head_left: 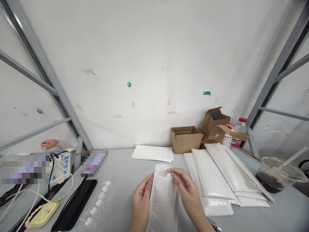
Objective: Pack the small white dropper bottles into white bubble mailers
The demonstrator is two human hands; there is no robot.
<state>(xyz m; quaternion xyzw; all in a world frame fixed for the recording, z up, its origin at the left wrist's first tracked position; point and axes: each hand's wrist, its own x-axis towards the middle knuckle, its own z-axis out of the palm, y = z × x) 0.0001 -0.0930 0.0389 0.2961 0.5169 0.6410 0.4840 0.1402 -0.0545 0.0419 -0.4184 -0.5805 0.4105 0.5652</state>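
Note:
A long white padded envelope [162, 206] stands tilted between my hands near the front of the table. My left hand [142, 193] is closed on its left edge, thumb on the near face. At the upper right corner of the envelope my right hand [184, 185] pinches its edge near the opening, where the material looks creased or folded. Whether anything is inside the envelope cannot be made out. To my right lies a pile of similar white padded envelopes [211, 175], and flat white envelopes [152, 152] lie beyond my hands.
Several small clear bottles with white caps [99, 202] line up at left, beside a black pouch [76, 203]. A power strip [61, 167] and cables lie farther left. Cardboard boxes [187, 140], a red-capped bottle [241, 125] and a plastic bowl of dark liquid [271, 175] stand at right.

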